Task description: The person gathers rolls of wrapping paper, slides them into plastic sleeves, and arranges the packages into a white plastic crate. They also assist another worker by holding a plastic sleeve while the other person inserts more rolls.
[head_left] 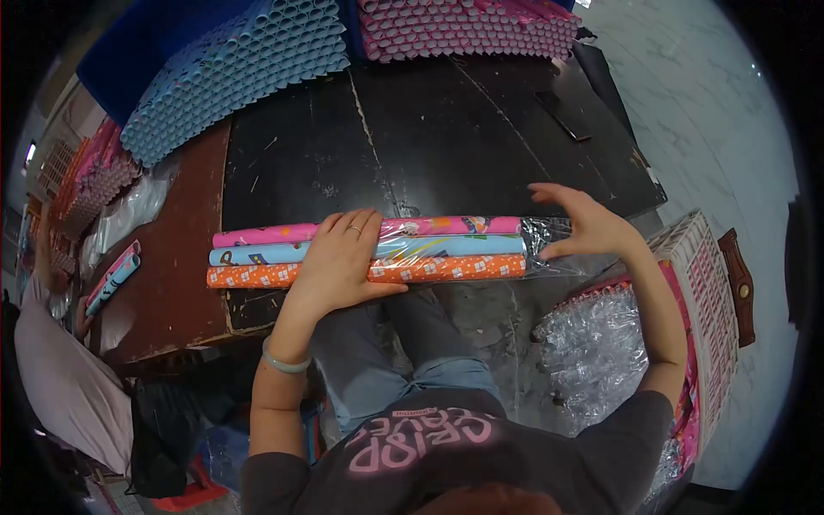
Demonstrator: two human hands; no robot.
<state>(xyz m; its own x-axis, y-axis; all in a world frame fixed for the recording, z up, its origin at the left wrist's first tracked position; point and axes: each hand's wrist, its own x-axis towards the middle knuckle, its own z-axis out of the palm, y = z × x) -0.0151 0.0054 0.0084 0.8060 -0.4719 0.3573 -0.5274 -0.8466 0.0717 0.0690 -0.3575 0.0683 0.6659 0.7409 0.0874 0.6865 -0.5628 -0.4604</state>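
Three rolls lie side by side at the table's front edge: a pink roll, a light blue roll and an orange patterned roll. Clear plastic film covers their right part and sticks out past their right ends. My left hand lies flat across the rolls, left of their middle, fingers spread. Around the loose end of the film, my right hand is held open, thumb and fingers apart, with the thumb near or touching the film.
Stacked blue rolls and pink rolls stand at the back. A dark phone-like object lies on the black table. At right is a basket with plastic-wrapped items. Another person's sleeve shows at left.
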